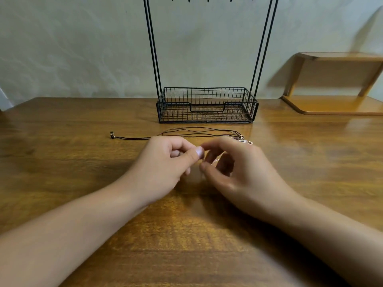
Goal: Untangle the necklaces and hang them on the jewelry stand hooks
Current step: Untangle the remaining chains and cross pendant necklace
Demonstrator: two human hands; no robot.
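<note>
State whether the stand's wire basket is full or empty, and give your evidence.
Empty. Through the basket mesh only its wire floor and the table show; the cord necklace lies on the table in front, outside it.

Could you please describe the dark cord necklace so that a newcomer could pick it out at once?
Start at the black wire jewelry stand against the wall. On the wooden table just before its basket lies the dark cord necklace, stretched out leftward to a small bead end. It is thin, dark and untouched, beyond both hands.

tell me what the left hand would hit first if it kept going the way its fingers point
Most likely the right hand: the left hand has its fingertips aimed right, almost meeting it. Depth between them is hard to judge.
</note>
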